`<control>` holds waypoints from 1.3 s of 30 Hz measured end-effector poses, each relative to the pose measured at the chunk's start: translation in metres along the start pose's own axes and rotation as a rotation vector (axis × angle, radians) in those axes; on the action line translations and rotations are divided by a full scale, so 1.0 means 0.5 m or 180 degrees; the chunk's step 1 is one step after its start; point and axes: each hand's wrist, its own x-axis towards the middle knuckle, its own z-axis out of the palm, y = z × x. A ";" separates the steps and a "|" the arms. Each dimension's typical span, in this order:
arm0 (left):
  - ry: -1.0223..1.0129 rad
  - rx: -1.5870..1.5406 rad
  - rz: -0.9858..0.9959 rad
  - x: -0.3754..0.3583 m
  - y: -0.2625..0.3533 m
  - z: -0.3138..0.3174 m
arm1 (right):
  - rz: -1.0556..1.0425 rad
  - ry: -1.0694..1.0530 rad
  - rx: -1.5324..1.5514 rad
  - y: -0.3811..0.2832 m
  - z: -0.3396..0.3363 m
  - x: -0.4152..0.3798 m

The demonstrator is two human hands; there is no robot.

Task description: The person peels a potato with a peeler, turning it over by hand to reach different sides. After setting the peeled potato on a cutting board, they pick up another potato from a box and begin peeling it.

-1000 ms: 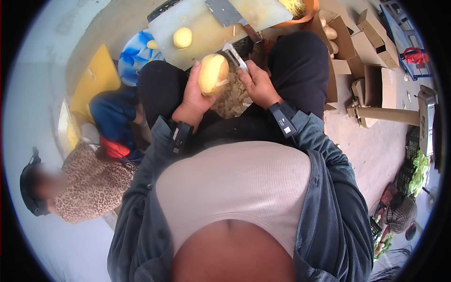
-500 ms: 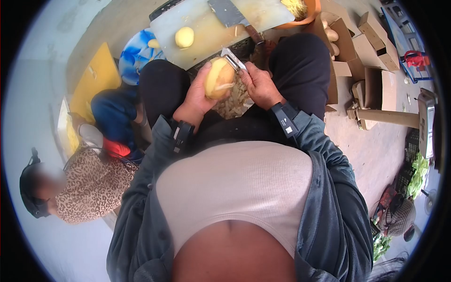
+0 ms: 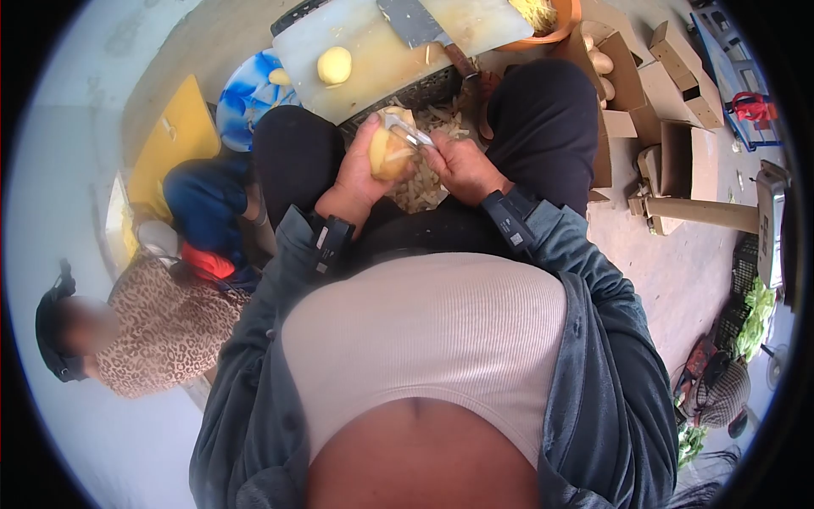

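Observation:
In my left hand [image 3: 354, 176] I hold a partly peeled potato [image 3: 386, 161], its flesh pale yellow with some brown skin left on the right side. My right hand [image 3: 465, 168] is closed round the handle of a peeler [image 3: 409, 131], whose head lies against the upper part of the potato. Below my hands, between my knees, lies a heap of potato peelings [image 3: 424, 188]. Beyond them a peeled potato [image 3: 335, 65] rests on a white cutting board [image 3: 365, 51], with a cleaver [image 3: 413, 24] lying on the same board.
A blue and white basin [image 3: 242, 106] stands left of the board. An orange bowl [image 3: 570, 21] holds yellow shreds. Cardboard boxes [image 3: 623, 81], one with potatoes [image 3: 600, 61], stand to the right. Another person in a leopard-print top [image 3: 165, 331] sits at my left.
The peeler has shifted left and its head has turned onto the upper face of the potato. My right hand has moved slightly left with it. The potato has tilted a little.

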 end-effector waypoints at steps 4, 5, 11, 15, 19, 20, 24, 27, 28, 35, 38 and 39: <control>0.0058 -0.0224 -0.0106 0.003 -0.005 -0.007 | 0.0000 -0.0103 0.0040 -0.002 0.001 -0.005; 0.0063 -0.0220 -0.0110 0.007 -0.006 -0.009 | -0.0100 -0.0226 0.0093 -0.002 0.010 -0.006; 0.0217 -0.0357 0.0072 0.032 -0.008 -0.025 | -0.0381 -0.0579 -0.0293 0.002 0.029 -0.010; 0.0123 -0.0668 0.0095 0.026 -0.008 -0.020 | -0.0221 -0.0872 -0.0283 0.000 0.031 -0.009; 0.0301 -0.0886 0.0191 0.018 -0.003 -0.005 | -0.0306 -0.0845 -0.0130 0.002 0.026 -0.010; 0.0303 -0.0887 0.0191 0.022 0.000 -0.008 | -0.0328 -0.0868 -0.0015 0.001 0.021 -0.008; 0.0252 -0.0683 0.0251 0.020 0.008 -0.004 | -0.0446 -0.0479 0.1021 0.017 0.016 -0.010; 0.0278 -0.0555 0.0220 0.020 0.010 -0.006 | 0.0548 0.0037 0.1830 0.025 0.010 -0.001; 0.0141 -0.0525 0.0200 0.022 0.009 -0.008 | 0.0548 0.0044 0.1824 0.027 0.011 0.004; -0.0227 0.0117 0.0621 0.012 -0.012 0.010 | 0.0476 0.0691 0.1193 0.012 0.030 0.027; -0.0462 0.0218 0.0633 0.005 -0.009 0.020 | 0.0576 0.0597 0.0988 0.022 0.028 0.029; -0.0267 0.0137 0.0620 0.007 -0.008 0.020 | 0.0572 0.0592 0.0986 0.026 0.027 0.029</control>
